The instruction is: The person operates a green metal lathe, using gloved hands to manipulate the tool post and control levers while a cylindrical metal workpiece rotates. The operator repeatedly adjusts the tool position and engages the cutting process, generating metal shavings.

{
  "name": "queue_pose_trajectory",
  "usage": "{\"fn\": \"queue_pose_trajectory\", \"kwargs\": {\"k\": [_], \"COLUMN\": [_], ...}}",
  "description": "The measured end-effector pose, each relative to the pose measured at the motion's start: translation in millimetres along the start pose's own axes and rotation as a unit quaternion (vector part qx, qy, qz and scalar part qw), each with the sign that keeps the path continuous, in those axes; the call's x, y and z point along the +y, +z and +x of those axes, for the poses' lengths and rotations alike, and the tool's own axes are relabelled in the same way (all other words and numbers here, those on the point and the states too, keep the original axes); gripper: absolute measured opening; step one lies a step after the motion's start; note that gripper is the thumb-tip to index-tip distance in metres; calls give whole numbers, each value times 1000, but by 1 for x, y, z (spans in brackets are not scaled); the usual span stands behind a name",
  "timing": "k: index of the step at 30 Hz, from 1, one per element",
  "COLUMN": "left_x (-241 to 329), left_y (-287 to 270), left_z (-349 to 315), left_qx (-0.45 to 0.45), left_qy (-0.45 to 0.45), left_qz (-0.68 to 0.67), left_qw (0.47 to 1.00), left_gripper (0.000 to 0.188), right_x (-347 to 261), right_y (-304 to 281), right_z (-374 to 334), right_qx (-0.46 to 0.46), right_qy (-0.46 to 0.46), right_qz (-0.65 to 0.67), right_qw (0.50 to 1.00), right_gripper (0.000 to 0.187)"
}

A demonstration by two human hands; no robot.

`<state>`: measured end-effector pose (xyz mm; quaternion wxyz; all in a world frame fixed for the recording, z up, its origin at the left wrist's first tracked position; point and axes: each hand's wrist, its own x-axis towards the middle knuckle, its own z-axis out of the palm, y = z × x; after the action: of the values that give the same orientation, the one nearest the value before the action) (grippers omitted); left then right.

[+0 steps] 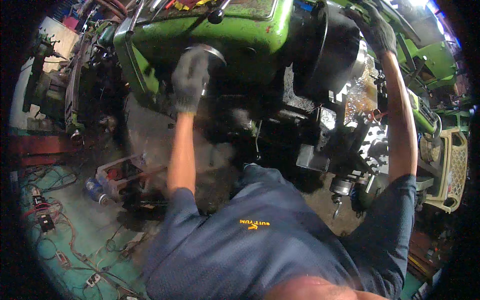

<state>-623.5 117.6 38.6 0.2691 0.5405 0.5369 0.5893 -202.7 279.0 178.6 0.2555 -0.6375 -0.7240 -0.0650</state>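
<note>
A grey-gloved left hand of mine (192,75) is closed at the front of a lathe's green headstock (240,35). Behind its knuckles shows the bright rim of a round metal dial (216,54), and a short metal end of a handle pokes out beside the palm. Motion blurs this hand a little. Up at the right, my gloved right hand (377,30) reaches across to the far upper edge of the large dark chuck (325,45). Its fingers look stretched out against the chuck, though the fingertips are in shadow.
A black-knobbed lever (216,16) sticks out above the dial. Right of centre stand the tool post (326,122) and the carriage with a small crank (342,187). Cables (95,265) trail over the green floor at lower left. A cream openwork frame (452,170) stands far right.
</note>
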Motion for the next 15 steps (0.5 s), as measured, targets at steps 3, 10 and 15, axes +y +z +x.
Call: {"fn": "queue_pose_trajectory", "kwargs": {"k": [3, 10, 15], "left_x": [-77, -152, -251], "left_y": [-16, -3, 16], "left_z": [-76, -109, -55], "left_qx": [59, -149, -197], "left_qy": [-19, -42, 108], "left_qz": [94, 444, 591], "left_qw": [994, 882, 774], "left_gripper": [18, 37, 42], "right_x": [-20, -33, 4], "right_y": [34, 43, 55], "right_z": [10, 52, 61], "right_qx": [118, -39, 43], "right_qy": [-63, 64, 32], "right_qz": [-59, -208, -172], "right_qw": [989, 975, 984], "right_gripper": [40, 31, 30]}}
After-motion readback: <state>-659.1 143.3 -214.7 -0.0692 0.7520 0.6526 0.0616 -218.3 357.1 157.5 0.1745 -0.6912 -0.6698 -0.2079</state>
